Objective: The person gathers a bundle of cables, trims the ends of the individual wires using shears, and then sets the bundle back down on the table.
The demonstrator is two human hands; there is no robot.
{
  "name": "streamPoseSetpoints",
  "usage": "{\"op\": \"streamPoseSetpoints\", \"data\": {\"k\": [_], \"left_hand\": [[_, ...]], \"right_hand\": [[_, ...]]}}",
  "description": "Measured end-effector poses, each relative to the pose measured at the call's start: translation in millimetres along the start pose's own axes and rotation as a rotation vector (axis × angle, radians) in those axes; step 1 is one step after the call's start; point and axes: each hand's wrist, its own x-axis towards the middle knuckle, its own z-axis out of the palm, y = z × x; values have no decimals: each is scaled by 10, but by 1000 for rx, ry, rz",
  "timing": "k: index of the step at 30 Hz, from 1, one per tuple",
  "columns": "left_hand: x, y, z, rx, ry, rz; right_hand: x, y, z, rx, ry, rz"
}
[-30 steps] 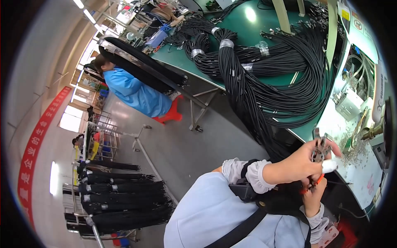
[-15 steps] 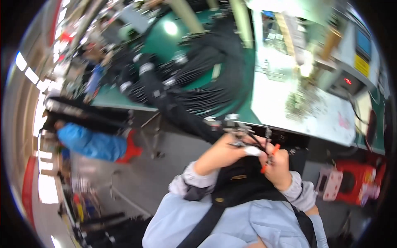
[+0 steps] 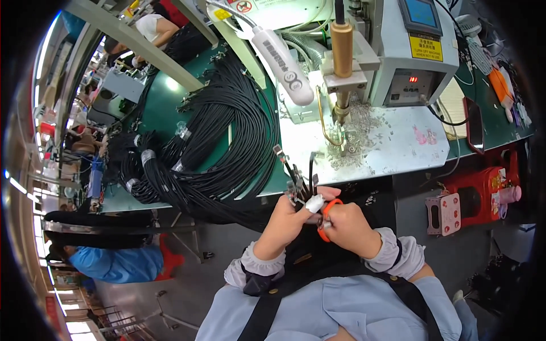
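Note:
My left hand (image 3: 282,225) is closed around a bunch of black cables (image 3: 300,183) with metal connectors on their ends, which fan out above the fingers. White tape (image 3: 314,203) wraps its thumb. In my right hand (image 3: 351,226), closed beside the left one, is a small orange-handled hand tool (image 3: 331,207); fingers cover its middle, so its exact kind cannot be made out. The two hands meet in front of the table's near edge, and the working end of the tool is hidden between them.
A big coil of black cables (image 3: 227,131) lies on the green table (image 3: 170,105). Beyond my hands stands a bench machine with a brass-coloured head (image 3: 342,51), over a metal plate (image 3: 398,150) strewn with small metal bits. Red stools (image 3: 475,193) stand at right. A person in blue (image 3: 116,264) sits at left.
The view has turned, bringing the machine nearer the middle. My hands appear further left in the picture, still together. The orange handles now lie at a different angle in my right hand.

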Motion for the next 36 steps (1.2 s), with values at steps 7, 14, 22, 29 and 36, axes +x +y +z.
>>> {"op": "streamPoseSetpoints", "data": {"k": [7, 14, 22, 29, 36], "left_hand": [[-28, -42, 37, -321, 131, 93], [67, -184, 325, 266, -11, 198], [54, -416, 304, 352, 11, 397], [27, -228, 296, -18, 31, 41], [82, -310, 238, -51, -37, -115]], "right_hand": [[-21, -89, -501, 66, 134, -50], [219, -382, -747, -209, 35, -306], [297, -444, -764, -442, 39, -366], [202, -320, -683, -271, -32, -369], [167, -95, -486, 655, 156, 362]]}}
